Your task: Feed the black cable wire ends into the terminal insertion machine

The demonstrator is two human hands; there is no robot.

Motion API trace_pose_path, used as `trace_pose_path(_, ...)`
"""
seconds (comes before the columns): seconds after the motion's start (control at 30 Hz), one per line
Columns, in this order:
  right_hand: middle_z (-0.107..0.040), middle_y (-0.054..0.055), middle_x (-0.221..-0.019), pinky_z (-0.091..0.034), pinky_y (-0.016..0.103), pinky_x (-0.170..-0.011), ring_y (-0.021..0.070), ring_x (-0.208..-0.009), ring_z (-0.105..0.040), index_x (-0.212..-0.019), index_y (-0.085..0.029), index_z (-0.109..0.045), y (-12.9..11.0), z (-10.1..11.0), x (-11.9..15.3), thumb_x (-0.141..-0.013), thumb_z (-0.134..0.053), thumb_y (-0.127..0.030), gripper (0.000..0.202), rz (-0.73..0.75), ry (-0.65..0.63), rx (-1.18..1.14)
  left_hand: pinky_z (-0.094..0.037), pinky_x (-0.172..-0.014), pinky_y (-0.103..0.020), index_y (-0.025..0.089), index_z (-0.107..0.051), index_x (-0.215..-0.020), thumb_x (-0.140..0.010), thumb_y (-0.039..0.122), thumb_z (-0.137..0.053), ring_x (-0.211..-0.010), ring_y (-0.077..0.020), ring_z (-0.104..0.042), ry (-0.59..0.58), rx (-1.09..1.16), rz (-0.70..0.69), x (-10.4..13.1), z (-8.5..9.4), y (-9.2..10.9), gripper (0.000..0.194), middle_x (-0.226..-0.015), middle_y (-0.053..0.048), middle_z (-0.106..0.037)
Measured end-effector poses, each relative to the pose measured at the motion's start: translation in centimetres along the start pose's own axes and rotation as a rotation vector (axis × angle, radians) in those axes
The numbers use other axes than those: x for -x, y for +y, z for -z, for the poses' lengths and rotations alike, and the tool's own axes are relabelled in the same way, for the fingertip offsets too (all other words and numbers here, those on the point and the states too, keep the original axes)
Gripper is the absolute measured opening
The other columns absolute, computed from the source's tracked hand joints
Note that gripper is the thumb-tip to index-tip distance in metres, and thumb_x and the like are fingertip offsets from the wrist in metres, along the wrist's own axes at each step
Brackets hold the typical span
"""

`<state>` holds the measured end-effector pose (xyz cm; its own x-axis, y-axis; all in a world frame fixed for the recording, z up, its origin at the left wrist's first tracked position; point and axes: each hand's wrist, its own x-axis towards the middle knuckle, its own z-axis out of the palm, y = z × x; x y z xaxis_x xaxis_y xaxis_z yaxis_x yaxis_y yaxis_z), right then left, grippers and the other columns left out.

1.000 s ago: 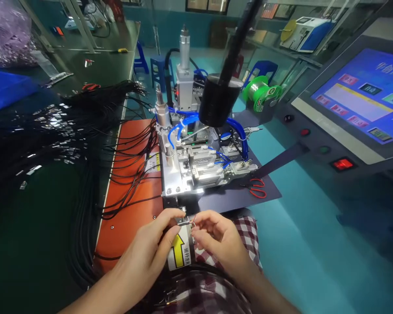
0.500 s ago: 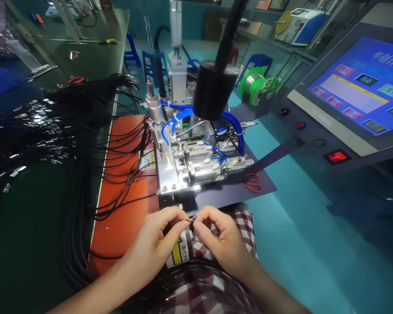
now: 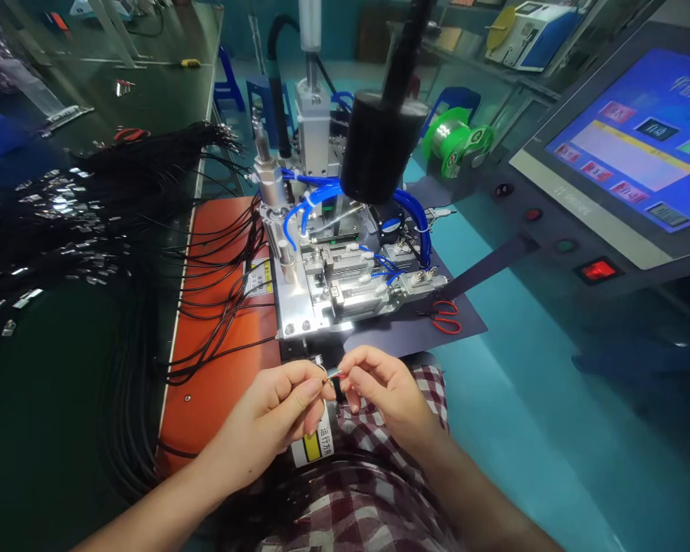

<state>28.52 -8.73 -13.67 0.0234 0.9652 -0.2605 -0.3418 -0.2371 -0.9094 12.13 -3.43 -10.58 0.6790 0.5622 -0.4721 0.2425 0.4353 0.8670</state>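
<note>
Between my two hands runs a small bundle of thin coloured wires point(image 3: 334, 374), with red and pale green-blue strands showing. My left hand point(image 3: 290, 402) pinches one end between thumb and forefinger. At the other side, the thumb and forefinger of my right hand point(image 3: 382, 387) grip the wire tips. Most of what lies inside the fingers is hidden. Just beyond the hands stands a metal machine point(image 3: 345, 284) with blue air hoses point(image 3: 316, 203). Several black cables point(image 3: 224, 307) run into its left side over an orange surface point(image 3: 230, 383).
A large heap of black cables point(image 3: 132, 184) covers the dark table at left. Red-handled scissors point(image 3: 447, 317) lie on the dark plate right of the machine. A green solder-wire spool point(image 3: 454, 142) and a tilted control screen point(image 3: 638, 146) stand at right. A black nozzle point(image 3: 382, 149) hangs overhead.
Both hands have risen slightly, and the left has turned so more of its fingers show. The fingertips have moved a little apart, exposing more of the coloured wires.
</note>
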Motion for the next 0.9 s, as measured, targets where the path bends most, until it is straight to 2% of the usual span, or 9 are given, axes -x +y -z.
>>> trace_pose_path(0.13, -0.057, -0.004, -0.063, -0.038, 0.021, -0.050, 0.0087, -0.049, -0.047, -0.078, -0.020, -0.061, 0.8, -0.1, -0.4, -0.076, -0.067, -0.033, 0.014, 0.014, -0.044, -0.098, -0.014, -0.035, -0.015, 0.016, -0.054, -0.077, -0.089, 0.036, -0.046, -0.037, -0.0026, -0.022, -0.048, 0.105, 0.044, -0.1, 0.2, 0.1, 0.025, -0.048, 0.007, -0.043)
trace_pose_path(0.23, -0.054, -0.005, -0.060, -0.037, 0.021, -0.049, 0.0081, -0.048, -0.045, -0.074, -0.019, -0.061, 0.9, -0.2, -0.4, -0.078, -0.065, -0.031, 0.013, 0.019, -0.047, -0.085, -0.013, -0.035, -0.015, 0.015, -0.054, -0.077, -0.090, 0.035, -0.046, -0.036, -0.0023, -0.022, -0.083, 0.160, 0.066, -0.2, 0.4, 0.0, 0.024, -0.048, 0.007, -0.042)
trace_pose_path(0.37, -0.051, -0.004, -0.061, -0.037, 0.022, -0.050, 0.0088, -0.050, -0.044, -0.072, -0.018, -0.057, 1.1, -1.2, 0.4, -0.081, -0.061, -0.029, 0.014, 0.073, 0.040, 0.040, -0.012, -0.035, -0.017, 0.016, -0.053, -0.076, -0.089, 0.036, -0.047, -0.036, -0.0023, -0.021, -0.114, 0.204, 0.081, -0.3, 0.6, -0.2, 0.025, -0.048, 0.008, -0.041)
trace_pose_path(0.47, -0.052, -0.003, -0.066, -0.038, 0.022, -0.053, 0.0099, -0.055, -0.045, -0.071, -0.018, -0.055, 1.4, -2.2, 1.0, -0.084, -0.056, -0.026, 0.015, 0.143, 0.161, 0.164, -0.014, -0.034, -0.016, 0.016, -0.052, -0.075, -0.088, 0.040, -0.049, -0.037, -0.0027, -0.022, -0.054, 0.126, 0.075, -0.4, 0.6, -0.4, 0.027, -0.049, 0.008, -0.040)
trace_pose_path(0.57, -0.054, -0.002, -0.067, -0.039, 0.022, -0.056, 0.0114, -0.060, -0.047, -0.070, -0.018, -0.055, 1.6, -2.7, 1.3, -0.084, -0.055, -0.024, 0.015, 0.159, 0.220, 0.274, -0.019, -0.034, -0.015, 0.017, -0.053, -0.077, -0.086, 0.042, -0.051, -0.039, -0.0029, -0.026, 0.048, 0.009, 0.019, -0.4, 0.3, -0.6, 0.027, -0.055, 0.007, -0.044)
trace_pose_path(0.73, -0.052, -0.002, -0.067, -0.039, 0.023, -0.057, 0.0116, -0.061, -0.047, -0.070, -0.019, -0.053, 1.9, -2.7, 1.6, -0.085, -0.053, -0.021, 0.014, 0.160, 0.239, 0.354, -0.023, -0.036, -0.015, 0.020, -0.055, -0.092, -0.081, 0.038, -0.060, -0.038, -0.0036, -0.028, 0.162, -0.050, -0.067, -0.2, -0.3, -0.5, 0.022, -0.050, 0.010, -0.038)
trace_pose_path(0.83, -0.051, -0.003, -0.068, -0.039, 0.023, -0.059, 0.0116, -0.062, -0.047, -0.071, -0.019, -0.052, 2.1, -2.7, 1.7, -0.086, -0.052, -0.021, 0.015, 0.199, 0.233, 0.387, -0.022, -0.037, -0.016, 0.018, -0.056, -0.083, -0.080, 0.039, -0.061, -0.039, -0.0039, -0.029, 0.215, -0.011, -0.049, -0.3, -0.5, -0.7, 0.022, -0.048, 0.009, -0.038)
trace_pose_path(0.9, -0.051, -0.003, -0.068, -0.039, 0.023, -0.060, 0.0115, -0.063, -0.047, -0.071, -0.019, -0.052, 2.2, -2.8, 1.8, -0.086, -0.052, -0.020, 0.015, 0.218, 0.221, 0.407, -0.019, -0.038, -0.017, 0.017, -0.055, -0.077, -0.080, 0.040, -0.061, -0.040, -0.0041, -0.026, 0.245, 0.057, -0.027, -0.3, -0.6, -1.1, 0.024, -0.047, 0.009, -0.033)
